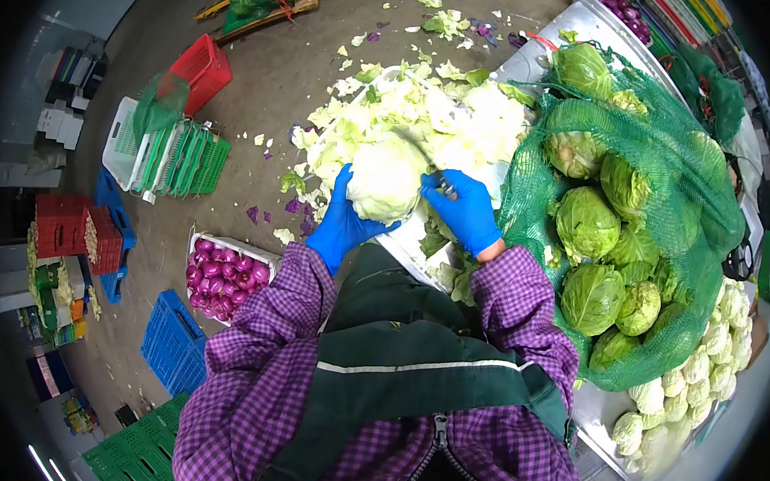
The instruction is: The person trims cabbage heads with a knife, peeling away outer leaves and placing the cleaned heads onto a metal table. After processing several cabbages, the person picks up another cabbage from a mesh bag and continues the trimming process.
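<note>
A pale, trimmed cabbage (387,181) rests in my left hand (344,225), which wears a blue glove and cups it from the left and below. My right hand (462,212), also blue-gloved, is closed around the handle of a knife (419,146). Its dark, blurred blade lies over the cabbage's upper right side. Beneath and beyond both hands, a heap of loose cabbage leaves (446,112) covers a light container, with its white rim (406,258) showing near my apron. Just right of my right hand lies a green net sack (530,174) with several whole cabbages (588,222) in it.
Trimmed pale cabbages (699,374) are piled at the metal table's right end. On the floor to the left stand a crate of peeled purple onions (227,275), a blue crate (173,342), green crates (200,159) and a red crate (203,72). Leaf scraps litter the floor.
</note>
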Demonstrator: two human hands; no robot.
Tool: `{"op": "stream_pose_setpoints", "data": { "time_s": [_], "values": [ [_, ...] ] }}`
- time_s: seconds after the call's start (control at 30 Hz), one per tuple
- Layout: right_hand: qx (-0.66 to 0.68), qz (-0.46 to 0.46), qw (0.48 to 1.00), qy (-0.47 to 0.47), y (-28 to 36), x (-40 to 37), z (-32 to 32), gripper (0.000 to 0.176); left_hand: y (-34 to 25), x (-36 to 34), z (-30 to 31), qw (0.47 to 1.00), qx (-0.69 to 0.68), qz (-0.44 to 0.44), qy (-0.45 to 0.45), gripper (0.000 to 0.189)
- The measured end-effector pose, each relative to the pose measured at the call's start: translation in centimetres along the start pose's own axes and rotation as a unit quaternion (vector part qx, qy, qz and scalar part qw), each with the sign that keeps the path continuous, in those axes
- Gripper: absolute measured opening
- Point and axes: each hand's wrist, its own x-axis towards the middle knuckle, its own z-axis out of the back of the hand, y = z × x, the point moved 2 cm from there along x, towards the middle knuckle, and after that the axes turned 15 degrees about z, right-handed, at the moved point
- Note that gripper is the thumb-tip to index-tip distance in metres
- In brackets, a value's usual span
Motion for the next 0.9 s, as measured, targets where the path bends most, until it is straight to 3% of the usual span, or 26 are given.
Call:
{"op": "stream_pose_setpoints", "data": {
  "time_s": [0.03,0.1,0.17,0.23,0.3,0.33,0.37,0.4,0.43,0.5,0.53,0.57,0.63,0.7,0.77,0.9],
  "values": [
    [0.0,-0.001,1.0,0.0,-0.1,-0.2,0.1,0.031,0.2,0.1,-0.5,1.0,-0.003,-0.014,-0.004,0.081],
    [0.106,-0.256,0.951,-0.135,-0.7,-1.2,0.7,0.028,0.8,0.7,-1.1,1.0,-0.006,-0.028,-0.006,0.079],
    [0.151,-0.228,0.953,-0.132,0.1,-2.4,0.7,0.032,1.7,1.6,-1.0,0.997,0.043,-0.061,-0.024,0.074],
    [0.173,-0.248,0.951,-0.066,1.0,-3.1,0.1,0.039,2.5,2.8,-0.6,0.998,0.042,-0.042,0.003,0.072],
    [0.165,-0.277,0.942,-0.094,-0.7,-3.8,0.1,0.041,3.7,2.3,0.0,0.946,0.223,-0.035,-0.233,0.072],
    [0.178,-0.299,0.933,-0.096,-1.3,-3.9,0.8,0.042,2.7,2.4,0.6,0.903,0.368,-0.041,-0.218,0.086],
    [0.192,-0.321,0.922,-0.1,-1.9,-4.0,1.4,0.043,2.2,2.4,0.7,0.902,0.372,-0.038,-0.217,0.086],
    [0.114,-0.314,0.941,-0.057,-2.9,-4.1,1.7,0.046,1.3,1.9,-0.3,0.721,0.592,-0.268,-0.24,0.094],
    [0.113,-0.315,0.94,-0.06,-3.4,-4.2,1.6,0.046,1.0,1.7,-1.5,0.446,0.73,-0.465,-0.228,0.103],
    [0.018,-0.266,0.963,-0.05,-4.0,-4.1,1.7,0.047,-0.7,4.2,-1.1,0.435,0.763,-0.442,-0.18,0.113],
    [-0.063,-0.22,0.973,-0.03,-3.9,-4.2,1.6,0.046,-1.3,5.1,-1.3,0.462,0.762,-0.423,-0.167,0.114],
    [-0.067,-0.219,0.973,-0.034,-4.0,-4.4,1.7,0.046,-1.9,5.9,-1.5,0.487,0.76,-0.404,-0.151,0.114],
    [-0.103,-0.127,0.984,-0.065,-2.2,-4.2,2.1,0.045,-2.3,6.8,-2.6,0.5,0.75,-0.406,-0.152,0.114],
    [-0.096,-0.154,0.983,-0.033,-1.2,-4.1,2.7,0.045,-2.5,7.4,-3.1,0.557,0.717,-0.39,-0.152,0.111],
    [-0.19,-0.021,0.98,-0.046,-0.2,-3.5,2.9,0.048,-2.4,7.7,-3.5,0.553,0.713,-0.4,-0.163,0.109],
    [-0.226,-0.051,0.973,-0.008,0.3,-2.5,2.0,0.057,-2.2,8.1,-4.3,0.523,0.726,-0.403,-0.192,0.109]
  ]
}}
